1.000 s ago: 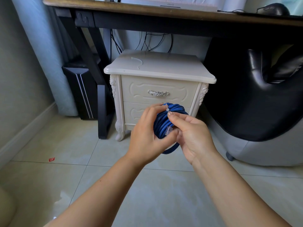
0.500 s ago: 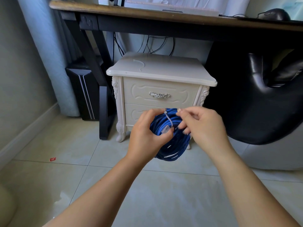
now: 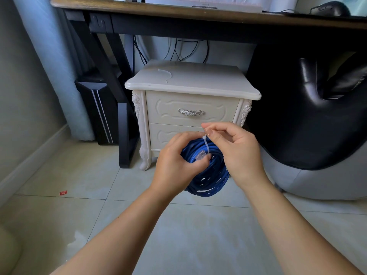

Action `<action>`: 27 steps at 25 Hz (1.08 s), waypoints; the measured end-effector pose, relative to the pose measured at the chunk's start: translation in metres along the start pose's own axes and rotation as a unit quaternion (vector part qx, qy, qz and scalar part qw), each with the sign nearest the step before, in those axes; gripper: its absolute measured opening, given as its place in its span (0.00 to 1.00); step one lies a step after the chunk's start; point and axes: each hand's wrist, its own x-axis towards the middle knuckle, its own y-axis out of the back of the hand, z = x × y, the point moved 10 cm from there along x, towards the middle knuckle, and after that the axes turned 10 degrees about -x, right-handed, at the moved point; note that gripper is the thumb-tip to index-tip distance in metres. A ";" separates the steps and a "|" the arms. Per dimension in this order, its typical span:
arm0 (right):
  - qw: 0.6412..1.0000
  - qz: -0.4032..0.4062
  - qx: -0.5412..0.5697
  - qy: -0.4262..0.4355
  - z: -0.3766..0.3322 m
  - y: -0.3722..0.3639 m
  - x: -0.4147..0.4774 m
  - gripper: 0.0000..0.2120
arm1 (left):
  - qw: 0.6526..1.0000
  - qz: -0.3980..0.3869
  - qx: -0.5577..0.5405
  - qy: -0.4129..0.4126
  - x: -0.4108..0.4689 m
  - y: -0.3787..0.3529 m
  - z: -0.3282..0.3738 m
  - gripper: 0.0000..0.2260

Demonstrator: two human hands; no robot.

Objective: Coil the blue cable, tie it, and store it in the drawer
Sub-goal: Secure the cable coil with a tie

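Note:
The blue cable (image 3: 210, 175) is wound into a coil and hangs in front of the white nightstand (image 3: 190, 82). My left hand (image 3: 174, 165) grips the coil's left side, thumb by the clear plug. A white zip tie (image 3: 206, 145) loops round the top of the coil. My right hand (image 3: 236, 149) pinches the tie's upper end between thumb and forefinger. The nightstand's upper drawer (image 3: 190, 108) with its silver handle (image 3: 190, 112) is closed; the lower drawer is partly hidden behind my hands.
A spare white zip tie (image 3: 165, 73) lies on the nightstand top. A dark desk (image 3: 178, 10) spans above it. A black chair (image 3: 309, 116) stands at the right, a black computer case (image 3: 99, 112) at the left. A red scrap (image 3: 63, 192) lies on the tiled floor.
My right hand has come off the coil and risen to pinch the zip tie's end at the top. The coil now hangs lower, showing its full loop.

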 end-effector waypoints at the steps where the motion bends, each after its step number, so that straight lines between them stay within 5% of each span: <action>1: 1.000 0.003 0.021 -0.002 0.001 -0.001 -0.001 0.06 | 1.000 0.003 -0.005 0.005 0.001 0.001 -0.002 0.19; 6: 0.999 -0.031 -0.007 -0.028 0.008 -0.009 0.003 0.10 | 0.995 0.039 -0.061 0.075 0.000 0.011 -0.021 0.16; 11: 0.946 -0.127 0.049 -0.296 0.082 -0.025 -0.024 0.53 | 0.931 0.189 -0.259 0.177 0.002 0.043 -0.047 0.14; 13: 0.919 -0.164 0.138 -0.331 0.089 -0.050 -0.038 0.49 | 0.896 0.212 -0.329 0.208 0.000 0.045 -0.056 0.14; 18: 0.888 -0.060 0.306 -0.338 0.093 -0.053 -0.029 0.24 | 0.857 0.192 -0.399 0.263 -0.006 0.026 -0.068 0.21; 20: 0.895 -0.039 0.291 -0.335 0.098 -0.045 -0.027 0.16 | 0.865 0.140 -0.383 0.291 -0.007 0.018 -0.075 0.22; 24: 0.940 -0.010 0.194 -0.281 0.096 -0.016 -0.009 0.22 | 0.897 -0.034 -0.282 0.339 -0.001 0.013 -0.078 0.38; 27: 0.974 -0.026 0.068 -0.214 0.085 -0.003 0.004 0.25 | 0.941 -0.008 -0.169 0.292 0.015 0.042 -0.077 0.48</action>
